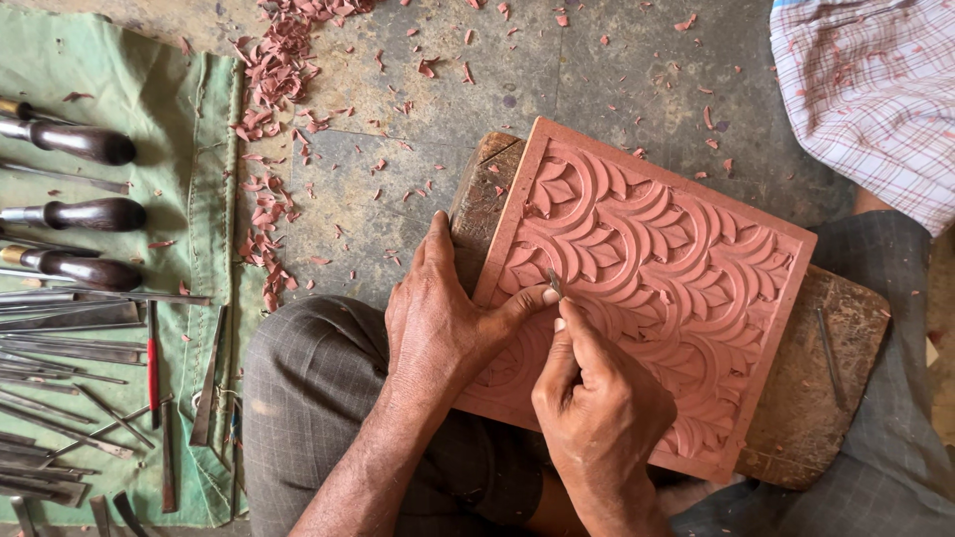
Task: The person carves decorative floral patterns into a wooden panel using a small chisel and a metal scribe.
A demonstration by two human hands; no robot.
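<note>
Reddish carved panel is lying on a wooden block over the knees; the right hand is gripping a small chisel, the left hand is steadying its tip with the thumb.

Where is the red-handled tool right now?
In the head view, the red-handled tool lies on the green cloth at far left, among the metal chisels, below the dark wooden-handled tools.
</note>
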